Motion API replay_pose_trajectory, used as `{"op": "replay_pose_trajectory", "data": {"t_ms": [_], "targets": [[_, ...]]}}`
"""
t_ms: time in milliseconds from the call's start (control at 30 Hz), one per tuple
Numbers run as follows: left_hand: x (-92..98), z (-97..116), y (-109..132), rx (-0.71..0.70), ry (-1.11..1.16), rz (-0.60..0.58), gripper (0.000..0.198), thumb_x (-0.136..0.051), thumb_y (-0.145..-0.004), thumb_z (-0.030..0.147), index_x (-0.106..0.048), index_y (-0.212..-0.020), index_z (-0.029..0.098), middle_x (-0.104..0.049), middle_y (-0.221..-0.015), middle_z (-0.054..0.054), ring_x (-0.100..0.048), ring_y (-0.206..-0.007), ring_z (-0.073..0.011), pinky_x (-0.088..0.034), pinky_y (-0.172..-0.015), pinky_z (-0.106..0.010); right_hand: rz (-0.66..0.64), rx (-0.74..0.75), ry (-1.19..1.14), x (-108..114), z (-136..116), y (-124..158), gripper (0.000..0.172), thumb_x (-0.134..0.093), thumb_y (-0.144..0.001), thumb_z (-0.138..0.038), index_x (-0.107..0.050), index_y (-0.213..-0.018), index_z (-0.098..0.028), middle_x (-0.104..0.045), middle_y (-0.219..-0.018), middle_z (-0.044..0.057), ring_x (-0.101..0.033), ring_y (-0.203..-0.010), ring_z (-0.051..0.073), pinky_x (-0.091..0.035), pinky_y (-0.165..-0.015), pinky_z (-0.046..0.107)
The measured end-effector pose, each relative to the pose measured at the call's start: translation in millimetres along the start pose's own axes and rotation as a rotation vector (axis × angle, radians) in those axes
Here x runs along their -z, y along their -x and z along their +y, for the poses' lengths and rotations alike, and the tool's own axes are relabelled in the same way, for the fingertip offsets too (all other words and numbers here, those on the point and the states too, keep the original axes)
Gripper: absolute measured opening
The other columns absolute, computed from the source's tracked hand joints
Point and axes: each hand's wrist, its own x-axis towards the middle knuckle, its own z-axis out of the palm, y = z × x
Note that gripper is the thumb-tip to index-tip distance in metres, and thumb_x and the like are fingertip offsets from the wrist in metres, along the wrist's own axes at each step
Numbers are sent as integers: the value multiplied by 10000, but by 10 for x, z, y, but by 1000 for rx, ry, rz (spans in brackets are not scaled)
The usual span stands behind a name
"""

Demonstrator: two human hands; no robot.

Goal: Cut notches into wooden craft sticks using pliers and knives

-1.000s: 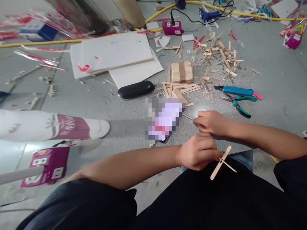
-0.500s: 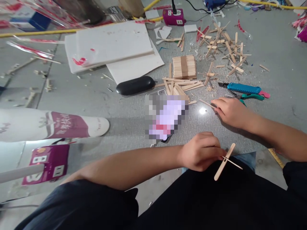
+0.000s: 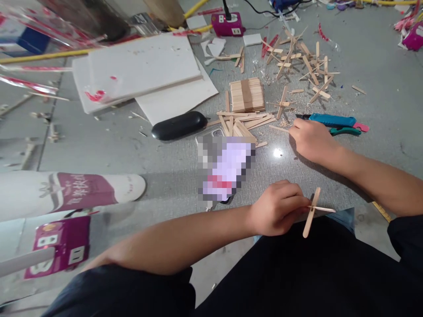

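Observation:
My left hand [image 3: 277,208] pinches a small cross of craft sticks [image 3: 311,215] above my lap. The cross is one flat rounded stick with a thinner piece through its middle. My right hand [image 3: 310,138] is over the table with curled fingers, and a thin wooden stick [image 3: 279,128] juts left from its fingertips. Just behind that hand lie a blue utility knife [image 3: 333,119] and green-handled pliers [image 3: 345,131], both partly covered by it. A banded bundle of craft sticks [image 3: 247,94] and loose craft sticks [image 3: 244,125] lie to the left.
Several assembled stick crosses [image 3: 313,66] are heaped at the back right. A phone [image 3: 228,169], partly pixelated, lies near a black case [image 3: 179,125]. White foam boards [image 3: 139,66], purple power strips [image 3: 227,24] and a white cup-like container [image 3: 89,193] are to the left and back.
My right hand has moved away from me toward the utility knife, the thin stick moving with it. The cross in my left hand has turned slightly more upright. The view has shifted a little.

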Motion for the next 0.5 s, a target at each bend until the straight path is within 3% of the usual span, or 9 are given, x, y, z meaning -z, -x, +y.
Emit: {"op": "replay_pose_trajectory", "data": {"t_ms": [133,300,500], "targets": [[25,11,-21,61,-99,-29,108,-650,-1157,196,-755,-1175,179,-801,-951,-66,-734,-816,-200,-582,-756,-333,78,-42,-96,-16,76,-69,318,-468,-1003,-55,-763,-978,-172,-767,-1146,177,-608,-945,269,-363,-791,423],[-40,-24,-59,130,-246,-25,161,-622,-1174,233,-753,-1094,185,-811,-893,-57,-754,-807,-204,-573,-763,-332,192,-28,-315,55,271,26,316,-488,-1093,-160,-799,-1145,-184,-794,-1213,144,-685,-1092,267,-488,-951,399],[-40,-105,-17,152,-478,-130,169,-626,-1138,208,-786,-1090,179,-838,-942,-91,-763,-869,-235,-530,-820,-381,241,-47,-547,58,504,-24,184,-560,-1058,-195,-743,-1076,-189,-796,-1050,96,-637,-906,219,-483,-887,375]]}}
